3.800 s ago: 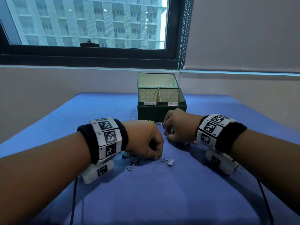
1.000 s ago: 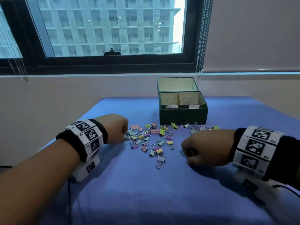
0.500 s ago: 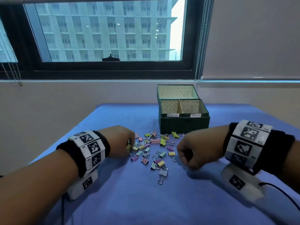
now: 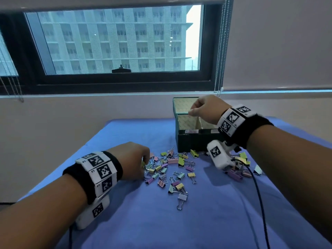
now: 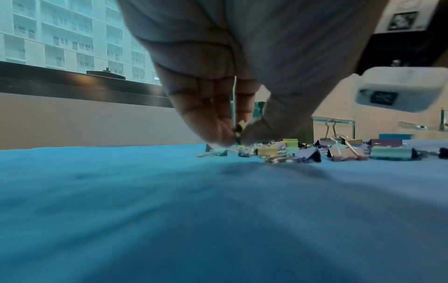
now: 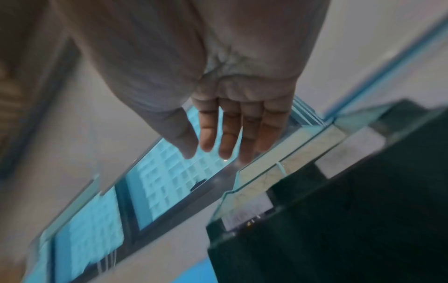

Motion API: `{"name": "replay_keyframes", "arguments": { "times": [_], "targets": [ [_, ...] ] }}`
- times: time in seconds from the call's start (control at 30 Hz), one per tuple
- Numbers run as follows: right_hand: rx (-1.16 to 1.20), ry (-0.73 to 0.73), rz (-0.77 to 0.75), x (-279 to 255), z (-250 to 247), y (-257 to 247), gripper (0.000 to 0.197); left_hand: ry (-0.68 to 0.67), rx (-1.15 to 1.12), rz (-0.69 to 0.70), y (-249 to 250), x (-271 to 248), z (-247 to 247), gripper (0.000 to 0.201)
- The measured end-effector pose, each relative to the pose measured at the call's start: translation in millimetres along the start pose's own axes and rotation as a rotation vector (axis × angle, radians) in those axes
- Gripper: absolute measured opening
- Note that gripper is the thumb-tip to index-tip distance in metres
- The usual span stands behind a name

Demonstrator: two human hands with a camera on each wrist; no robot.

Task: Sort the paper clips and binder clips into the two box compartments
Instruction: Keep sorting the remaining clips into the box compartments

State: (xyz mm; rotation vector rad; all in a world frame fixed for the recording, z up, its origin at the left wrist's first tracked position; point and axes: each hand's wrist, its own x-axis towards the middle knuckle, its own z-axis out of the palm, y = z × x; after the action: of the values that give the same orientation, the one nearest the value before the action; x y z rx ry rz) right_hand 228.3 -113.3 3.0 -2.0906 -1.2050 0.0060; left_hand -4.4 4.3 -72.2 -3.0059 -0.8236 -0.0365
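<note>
The worktop (image 4: 206, 221), draped in a blue cloth, fills the lower half of the head view, with a dark-framed window (image 4: 115, 42) on the wall behind it. At about one o'clock from the middle of the cloth stands the dark green box (image 4: 194, 142), its lid raised at the back and a divider splitting the inside into a left and a right compartment; small white labels sit on the front rim, too blurred to read.

The right hand (image 4: 206, 109) hangs above the box, over the back of the left compartment near the raised lid. In the right wrist view its fingers (image 6: 230, 137) point down, straight and slightly apart, so this grip is wide and holds nothing that can be seen.

The left hand (image 4: 131, 159) is low on the cloth at about nine o'clock from the heap, knuckles up. In the left wrist view its thumb and fingertips (image 5: 218, 130) are pressed together around a small dark-and-yellow clip (image 5: 238, 127) just above the cloth, a narrow grip closed on that piece at the heap's left edge.

The binder clips (image 4: 172, 169), pastel pink, green, yellow, purple and blue with wire handles, lie scattered in front of the box from its six o'clock side out toward eight o'clock, and a few more lie at its five o'clock side under the right wrist. I cannot tell paper clips among them.
</note>
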Motion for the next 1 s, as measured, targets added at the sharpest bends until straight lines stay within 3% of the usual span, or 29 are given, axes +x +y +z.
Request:
{"name": "replay_keyframes", "arguments": {
  "times": [0.07, 0.17, 0.23, 0.37, 0.53, 0.63, 0.7, 0.83, 0.9, 1.0],
  "targets": [
    [-0.090, -0.097, -0.093, -26.7, -3.1, -3.3, 0.011, 0.062, -0.043, 0.004, -0.4, -0.3, -3.3, 0.014],
    [-0.470, -0.471, -0.245, -75.8, -1.3, -4.9, 0.007, 0.127, -0.092, -0.002, 1.5, 3.4, -13.0, 0.016],
    [-0.588, -0.632, -0.269, -97.3, 4.0, -0.8, 0.016, 0.156, -0.112, 0.005, 5.1, 11.7, -23.0, 0.012],
    [-0.559, -0.548, -0.304, -101.7, 17.1, 12.6, 0.018, 0.205, -0.142, 0.062, 29.4, 45.9, -46.5, 0.006],
    [-0.480, -0.526, -0.245, -89.8, 27.9, 29.2, 0.021, 0.363, -0.259, 0.074, 70.9, 105.2, -70.6, 0.013],
    [-0.433, -0.519, -0.273, -91.7, 28.9, 31.6, 0.036, 0.311, -0.226, 0.018, 88.0, 129.5, -71.2, 0.027],
    [-0.389, -0.532, -0.298, -93.6, 27.5, 29.5, 0.029, 0.278, -0.151, -0.017, 90.8, 136.9, -67.2, 0.037],
    [-0.401, -0.561, -0.314, -92.0, 25.9, 29.4, 0.023, 0.331, -0.137, -0.021, 81.5, 117.4, -67.9, 0.016],
    [-0.431, -0.548, -0.320, -91.1, 27.0, 31.5, 0.019, 0.212, -0.090, -0.036, 68.8, 93.0, -65.5, 0.010],
    [-0.448, -0.496, -0.359, -91.3, 30.0, 33.7, 0.005, -0.105, 0.049, -0.085, 46.1, 53.5, -53.5, 0.021]
  ]
}}
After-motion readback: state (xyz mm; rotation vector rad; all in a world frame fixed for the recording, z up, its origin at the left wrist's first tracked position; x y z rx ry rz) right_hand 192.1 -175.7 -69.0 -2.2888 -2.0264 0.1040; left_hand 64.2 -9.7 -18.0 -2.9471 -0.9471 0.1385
